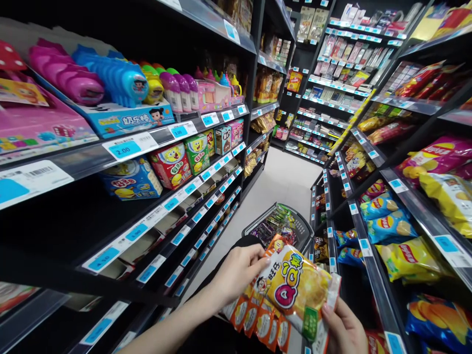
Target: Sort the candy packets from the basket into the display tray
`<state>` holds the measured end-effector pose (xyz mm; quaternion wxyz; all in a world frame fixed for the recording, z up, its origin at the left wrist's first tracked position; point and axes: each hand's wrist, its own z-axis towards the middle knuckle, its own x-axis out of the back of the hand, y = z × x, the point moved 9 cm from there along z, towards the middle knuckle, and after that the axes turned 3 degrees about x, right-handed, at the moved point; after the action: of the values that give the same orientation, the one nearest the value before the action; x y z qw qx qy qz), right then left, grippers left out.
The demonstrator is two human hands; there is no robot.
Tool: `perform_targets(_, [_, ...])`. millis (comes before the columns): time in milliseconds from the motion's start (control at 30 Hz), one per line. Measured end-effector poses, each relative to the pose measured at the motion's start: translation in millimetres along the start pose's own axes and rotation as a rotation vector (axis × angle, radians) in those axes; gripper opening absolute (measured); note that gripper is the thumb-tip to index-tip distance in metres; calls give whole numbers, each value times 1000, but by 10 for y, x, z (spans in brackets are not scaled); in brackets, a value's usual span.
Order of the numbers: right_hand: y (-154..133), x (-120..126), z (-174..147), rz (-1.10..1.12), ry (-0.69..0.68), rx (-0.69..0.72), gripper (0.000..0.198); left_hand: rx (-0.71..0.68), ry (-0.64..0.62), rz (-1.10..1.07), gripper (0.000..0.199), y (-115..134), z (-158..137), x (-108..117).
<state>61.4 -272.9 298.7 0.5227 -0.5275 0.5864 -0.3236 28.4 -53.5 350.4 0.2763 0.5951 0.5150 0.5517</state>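
Low in the view, a bundle of orange-and-white QQ gummy candy packets (pixel 295 285) is held between my two hands. The front packet faces up, and several more orange ends fan out beneath it. My left hand (pixel 239 270) is closed on the upper left edge, fingers curled over the top packet. At the right edge, my right hand (pixel 344 327) grips the bundle with its thumb on the front; the other fingers are mostly hidden behind. Just beyond the packets, on the floor, stands a dark shopping basket (pixel 304 228) with many small wrapped packets in it.
Shelves on the left carry boxed biscuits (pixel 171 164) and blue candy toys (pixel 110 73). On the right, shelves hold chip bags (pixel 405 258). A pale floor aisle (pixel 283 172) runs between them to a back shelf (pixel 332 83) of small goods.
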Motion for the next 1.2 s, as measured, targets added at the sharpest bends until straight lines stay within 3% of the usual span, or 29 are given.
perform_targets(67, [-134,-76,-13,-105,31,148,29,-61,-29,-15,40,69,-70,-105])
perform_targets(167, [-384,-459,-102,-457,-84,467,20,-196,-359,-290,68,215,-252,-518])
perform_targets(233, [-471,-787,-222,-692,-196,681,20,-244,-472,-526,77,268,-324,-676])
perform_targets(367, [-544,-1158,-500,-886,-353,1000,19,-96,-427,-1018,73,90,-209,-746])
perform_targets(467, [-775,-969,-646,-840,-210,1195,26,43,-472,-1201,58,-29,-169,-756])
perform_targets(500, [-859,-831,-639,-826,-111,1207,31,63,-503,-1219,55,-34,-176,-738])
perform_targets(567, [-928,-551,-486,-776,5,1058,42,75,-549,-1213,58,-19,-201,-679])
perform_targets(667, [-702,-369,-153,-559,-157,631,60,58,-511,-1162,76,12,-209,-560])
perform_targets(767, [-490,-376,-51,-381,-288,437,70,28,-393,-1094,97,13,-176,-471])
perform_targets(900, [-432,-295,-29,-498,-188,434,46,-52,-183,-936,105,-50,-108,-314])
perform_targets(967, [-448,-244,-37,-556,-116,447,39,-111,-115,-794,86,-64,-77,-218])
perform_targets(1067, [-507,-171,-75,-576,17,494,36,-179,-123,-581,46,-34,-33,-147])
perform_targets(1200, [-610,-185,-181,-584,122,618,22,-267,-67,-408,34,42,-14,-41])
